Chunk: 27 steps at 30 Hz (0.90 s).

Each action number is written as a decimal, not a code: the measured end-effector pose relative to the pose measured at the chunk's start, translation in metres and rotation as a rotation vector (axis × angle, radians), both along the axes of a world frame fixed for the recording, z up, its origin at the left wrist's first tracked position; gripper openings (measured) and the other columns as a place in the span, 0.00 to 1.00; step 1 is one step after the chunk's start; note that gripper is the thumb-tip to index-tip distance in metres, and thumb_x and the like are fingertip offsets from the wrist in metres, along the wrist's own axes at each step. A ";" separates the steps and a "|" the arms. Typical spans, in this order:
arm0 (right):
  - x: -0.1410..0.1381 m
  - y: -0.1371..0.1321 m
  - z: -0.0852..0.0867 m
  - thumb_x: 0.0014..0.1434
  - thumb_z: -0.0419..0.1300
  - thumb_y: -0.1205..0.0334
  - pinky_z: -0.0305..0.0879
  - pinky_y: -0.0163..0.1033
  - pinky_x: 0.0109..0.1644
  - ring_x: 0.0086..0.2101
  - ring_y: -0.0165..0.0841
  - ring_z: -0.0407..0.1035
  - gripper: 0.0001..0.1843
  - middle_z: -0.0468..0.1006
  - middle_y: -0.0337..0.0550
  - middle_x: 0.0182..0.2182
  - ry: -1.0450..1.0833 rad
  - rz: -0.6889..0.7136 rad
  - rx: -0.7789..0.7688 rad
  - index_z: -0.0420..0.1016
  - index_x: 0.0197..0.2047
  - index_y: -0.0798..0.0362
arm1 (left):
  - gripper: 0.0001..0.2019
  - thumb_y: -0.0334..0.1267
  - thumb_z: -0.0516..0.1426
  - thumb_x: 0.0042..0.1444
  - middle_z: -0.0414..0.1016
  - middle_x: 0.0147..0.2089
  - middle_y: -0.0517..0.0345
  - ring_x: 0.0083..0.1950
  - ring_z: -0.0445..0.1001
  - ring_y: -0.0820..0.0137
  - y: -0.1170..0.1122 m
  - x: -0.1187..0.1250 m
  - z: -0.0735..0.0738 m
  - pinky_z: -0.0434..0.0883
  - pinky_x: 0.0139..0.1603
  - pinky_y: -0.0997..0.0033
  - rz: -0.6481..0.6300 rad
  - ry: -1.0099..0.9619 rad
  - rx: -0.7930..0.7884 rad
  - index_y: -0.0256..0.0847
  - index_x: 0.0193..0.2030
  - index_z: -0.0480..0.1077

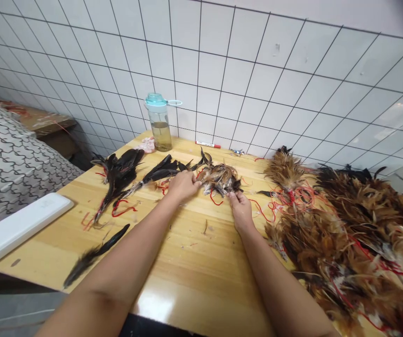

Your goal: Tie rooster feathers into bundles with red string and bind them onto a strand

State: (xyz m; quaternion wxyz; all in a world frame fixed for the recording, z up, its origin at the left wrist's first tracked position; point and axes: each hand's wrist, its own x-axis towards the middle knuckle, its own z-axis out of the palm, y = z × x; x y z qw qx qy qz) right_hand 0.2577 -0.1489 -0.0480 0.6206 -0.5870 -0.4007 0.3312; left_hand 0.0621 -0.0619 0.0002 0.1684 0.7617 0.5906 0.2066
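A small heap of brown and black feathers (220,175) lies on the wooden table between my two hands. My left hand (184,186) is closed at the heap's left edge, its fingertips pinching among the feathers there. At the lower right of the heap, my right hand (240,209) has its thumb and fingers pinched together on feathers. A short red string (216,200) curls out below the heap. Just left of my left hand lie long black feathers (161,169). The exact feathers between my fingertips are too small to make out.
Black feather bundles (119,173) lie at the left, near a single dark feather (96,255) and a white oblong device (22,229). A bottle (161,126) and a red-and-white marker (207,144) stand along the tiled wall. Brown feather bundles (327,248) and red string (303,196) cover the right side.
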 end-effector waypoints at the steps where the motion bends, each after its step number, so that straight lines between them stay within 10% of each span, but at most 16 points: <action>1: 0.000 0.000 0.000 0.49 0.63 0.41 0.65 0.42 0.43 0.33 0.35 0.70 0.21 0.78 0.44 0.29 0.003 -0.003 0.003 0.74 0.29 0.53 | 0.11 0.46 0.60 0.52 0.74 0.38 0.46 0.41 0.73 0.55 -0.001 0.001 0.000 0.63 0.39 0.63 -0.005 0.019 -0.012 0.41 0.30 0.70; 14: -0.001 0.000 0.000 0.49 0.61 0.41 0.65 0.41 0.44 0.35 0.36 0.71 0.21 0.79 0.44 0.30 -0.024 0.004 -0.012 0.74 0.31 0.53 | 0.07 0.38 0.56 0.54 0.68 0.27 0.62 0.30 0.65 0.70 -0.001 0.016 -0.013 0.59 0.34 0.71 -0.068 -0.421 -0.018 0.41 0.28 0.63; 20: -0.003 -0.001 -0.003 0.51 0.60 0.44 0.64 0.42 0.45 0.36 0.36 0.70 0.19 0.78 0.43 0.30 -0.042 -0.019 -0.004 0.74 0.30 0.54 | 0.06 0.39 0.56 0.56 0.70 0.28 0.60 0.32 0.67 0.69 -0.006 0.023 -0.017 0.60 0.35 0.70 -0.097 -0.300 -0.039 0.41 0.31 0.65; 27: -0.004 0.000 -0.013 0.55 0.57 0.48 0.65 0.41 0.44 0.35 0.36 0.69 0.16 0.77 0.44 0.32 -0.155 -0.015 -0.008 0.75 0.30 0.52 | 0.07 0.40 0.55 0.57 0.72 0.38 0.54 0.39 0.71 0.66 -0.004 0.025 -0.021 0.66 0.42 0.67 -0.066 -0.346 0.248 0.40 0.39 0.68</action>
